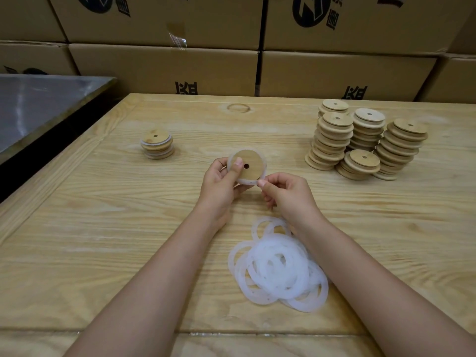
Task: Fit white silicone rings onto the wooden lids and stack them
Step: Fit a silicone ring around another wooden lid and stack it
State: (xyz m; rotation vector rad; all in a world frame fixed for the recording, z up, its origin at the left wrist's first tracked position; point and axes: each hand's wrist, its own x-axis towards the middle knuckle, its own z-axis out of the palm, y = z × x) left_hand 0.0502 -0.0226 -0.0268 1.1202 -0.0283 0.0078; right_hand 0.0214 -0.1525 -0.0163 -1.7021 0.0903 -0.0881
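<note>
The left grip [221, 186] is holding a wooden lid [251, 163] just above the table [103, 228], its thumb lying across the lid's face beside the centre hole and its fingers curling behind. The right grip [286, 197] is pinching the white silicone ring [246, 181] at the lid's lower edge. A loose pile of rings [278, 266] is lying near the right forearm. A short stack of ringed lids [156, 144] is sitting to the left and bare lid stacks [360, 143] are standing well apart to the right. Cardboard boxes [164, 68] are lining the back.
</note>
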